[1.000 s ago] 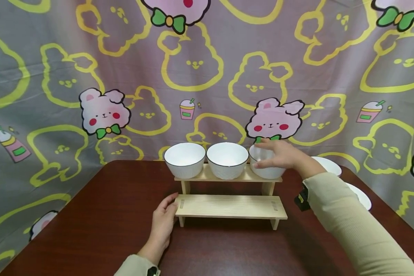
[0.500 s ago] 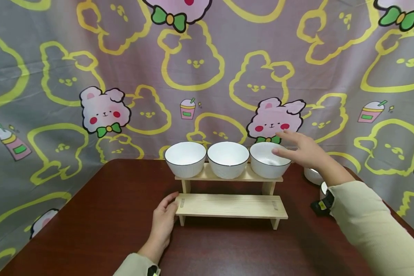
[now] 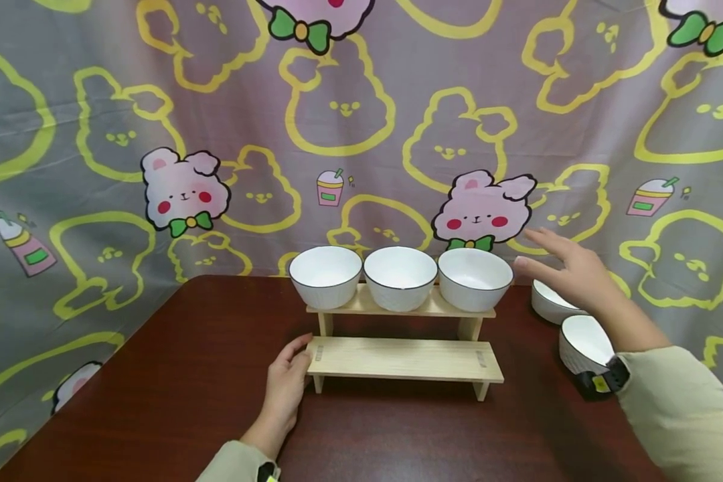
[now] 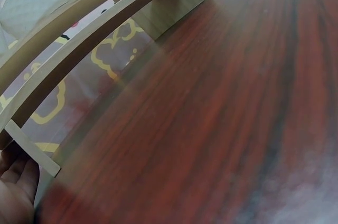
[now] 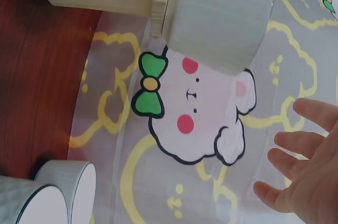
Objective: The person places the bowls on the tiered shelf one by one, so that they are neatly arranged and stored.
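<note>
A two-tier wooden rack (image 3: 397, 358) stands on the table, with three white dark-rimmed bowls in a row on its upper shelf: a left bowl (image 3: 325, 276), a middle bowl (image 3: 400, 278) and a right bowl (image 3: 474, 280). My left hand (image 3: 283, 385) grips the left end of the lower shelf; the left wrist view has its curled fingers (image 4: 18, 182) by the shelf's end, partly cut off. To the right of the right bowl hangs my right hand (image 3: 569, 271), fingers spread and touching nothing. In the right wrist view that hand (image 5: 309, 166) is apart from the bowl (image 5: 222, 18).
Two more white bowls stand on the right of the table, a rear one (image 3: 548, 304) and a nearer one (image 3: 584, 345), partly behind my right arm. A patterned cloth (image 3: 361, 120) hangs behind the dark red-brown table (image 3: 187, 375).
My right hand has let go of the right bowl on the upper shelf and drawn away to the right. The two bowls at the right now show more. My left hand stays put.
</note>
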